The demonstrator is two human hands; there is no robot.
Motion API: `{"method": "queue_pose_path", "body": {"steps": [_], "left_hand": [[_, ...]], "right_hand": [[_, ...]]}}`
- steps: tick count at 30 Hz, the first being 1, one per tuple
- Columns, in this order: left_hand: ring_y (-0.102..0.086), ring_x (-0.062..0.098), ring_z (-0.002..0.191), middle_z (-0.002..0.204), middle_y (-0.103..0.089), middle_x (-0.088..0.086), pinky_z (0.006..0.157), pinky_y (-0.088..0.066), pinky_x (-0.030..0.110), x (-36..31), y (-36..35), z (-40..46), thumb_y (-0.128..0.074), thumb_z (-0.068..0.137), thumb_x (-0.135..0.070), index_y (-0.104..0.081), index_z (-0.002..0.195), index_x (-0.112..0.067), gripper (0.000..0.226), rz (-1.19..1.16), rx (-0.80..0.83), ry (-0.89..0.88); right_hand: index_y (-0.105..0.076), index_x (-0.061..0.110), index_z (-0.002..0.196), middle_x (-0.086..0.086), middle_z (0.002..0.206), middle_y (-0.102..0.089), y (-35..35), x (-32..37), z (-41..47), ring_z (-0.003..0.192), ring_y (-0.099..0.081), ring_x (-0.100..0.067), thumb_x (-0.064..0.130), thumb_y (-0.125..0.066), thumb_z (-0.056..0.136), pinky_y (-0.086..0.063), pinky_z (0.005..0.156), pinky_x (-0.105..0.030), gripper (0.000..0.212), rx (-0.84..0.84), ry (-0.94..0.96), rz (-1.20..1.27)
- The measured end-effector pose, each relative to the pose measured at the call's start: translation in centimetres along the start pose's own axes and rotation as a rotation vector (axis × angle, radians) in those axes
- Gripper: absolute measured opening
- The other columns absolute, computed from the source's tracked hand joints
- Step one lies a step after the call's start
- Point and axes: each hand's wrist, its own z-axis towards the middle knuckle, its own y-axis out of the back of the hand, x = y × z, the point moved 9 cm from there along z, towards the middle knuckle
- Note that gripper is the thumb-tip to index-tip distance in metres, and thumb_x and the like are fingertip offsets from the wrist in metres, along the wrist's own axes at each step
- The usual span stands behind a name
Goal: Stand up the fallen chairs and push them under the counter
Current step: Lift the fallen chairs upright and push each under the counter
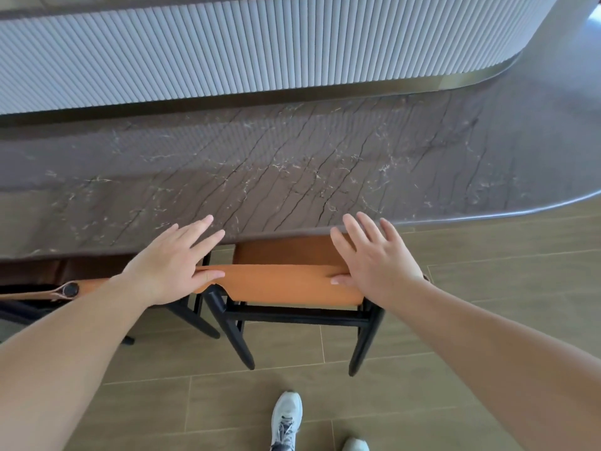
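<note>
Head: hands (276, 265) flank chair (286, 284).

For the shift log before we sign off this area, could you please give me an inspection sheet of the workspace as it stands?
Surface: dark brown veined stone counter, bare where visible.
Job's things: orange-seated chair with black legs upright, seat partly under the counter edge; second chair with brown backrest at left, upright, also partly under.
Clutter: nothing seen.
Grippers: left hand and right hand both flat and open, thumbs touching the orange backrest's top.
Cables: nothing seen.
Surroundings: pale ribbed panel behind the counter; brown tiled floor; white sneakers below.
</note>
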Motion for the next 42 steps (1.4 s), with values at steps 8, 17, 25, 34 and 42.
{"method": "queue_pose_path", "body": {"steps": [8, 17, 25, 34, 42], "left_hand": [[-0.028, 0.032, 0.148, 0.163, -0.021, 0.016, 0.114, -0.033, 0.052, -2.9, -1.4, -2.0, -0.022, 0.093, -0.074, -0.029, 0.156, -0.019, 0.084, -0.071, -0.008, 0.172], [-0.022, 0.03, 0.15, 0.164, -0.02, 0.013, 0.116, -0.027, 0.05, -4.4, -1.6, -2.1, -0.021, 0.087, -0.076, -0.026, 0.157, -0.021, 0.089, -0.108, 0.002, 0.26], [-0.034, 0.035, 0.145, 0.154, -0.04, 0.017, 0.112, -0.031, 0.06, -6.5, -0.4, -0.8, -0.023, 0.088, -0.072, -0.041, 0.15, -0.014, 0.087, -0.049, -0.011, 0.267], [-0.028, 0.035, 0.147, 0.159, -0.032, 0.016, 0.113, -0.032, 0.056, -9.1, -0.1, 0.4, -0.027, 0.088, -0.073, -0.028, 0.156, -0.016, 0.089, -0.025, -0.039, 0.295], [-0.033, 0.039, 0.144, 0.155, -0.037, 0.021, 0.111, -0.036, 0.057, -11.1, 0.8, 2.2, -0.032, 0.089, -0.069, -0.04, 0.151, -0.019, 0.08, 0.012, -0.02, 0.232]], "right_hand": [[-0.049, 0.011, 0.141, -0.018, 0.144, -0.048, 0.8, -2.1, 0.8, 0.133, -0.047, -0.033, 0.072, -0.063, 0.077, -0.042, 0.106, -0.052, 0.09, -0.084, 0.117, -0.089], [-0.056, 0.009, 0.134, -0.02, 0.138, -0.053, 0.3, -3.3, 0.7, 0.126, -0.052, -0.036, 0.071, -0.07, 0.072, -0.045, 0.101, -0.051, 0.089, -0.168, 0.181, -0.105], [-0.054, 0.008, 0.136, -0.022, 0.138, -0.052, -1.4, -5.6, 0.6, 0.126, -0.052, -0.038, 0.068, -0.071, 0.073, -0.044, 0.102, -0.053, 0.089, -0.19, 0.19, -0.053], [-0.054, 0.007, 0.135, -0.023, 0.138, -0.05, -3.0, -8.1, 0.1, 0.126, -0.05, -0.039, 0.069, -0.072, 0.071, -0.043, 0.103, -0.053, 0.091, -0.21, 0.196, -0.01], [-0.052, 0.011, 0.139, -0.021, 0.138, -0.049, -4.8, -10.6, -0.7, 0.127, -0.049, -0.037, 0.072, -0.07, 0.07, -0.038, 0.107, -0.054, 0.094, -0.147, 0.109, 0.067]]}}
